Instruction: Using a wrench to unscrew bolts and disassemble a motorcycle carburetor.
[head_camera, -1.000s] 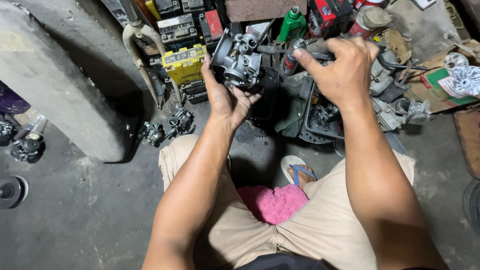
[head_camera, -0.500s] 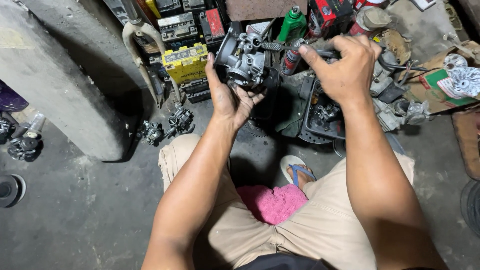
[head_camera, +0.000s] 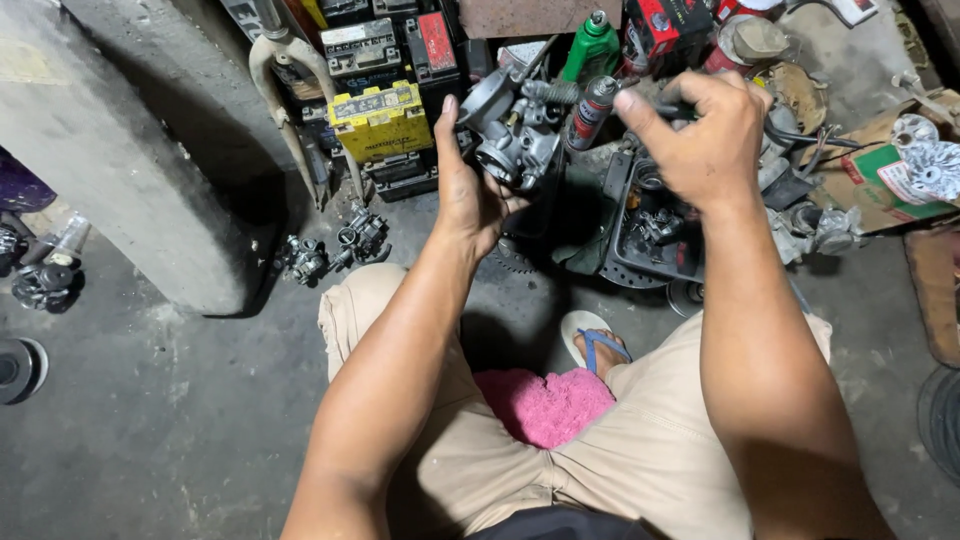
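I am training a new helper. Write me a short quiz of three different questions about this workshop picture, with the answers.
1. True or false: the left hand holds the grey metal carburettor.
2. Which thing does the right hand grip? A) a dark tool handle, B) the green bottle, C) the pink cloth.
3. Fill in: the box-shaped battery on the floor left of the carburettor is ____ in colour.

Key
1. True.
2. A. The dark tool handle is in its fingers; the green bottle stands behind, and the pink cloth lies between the knees.
3. Yellow.
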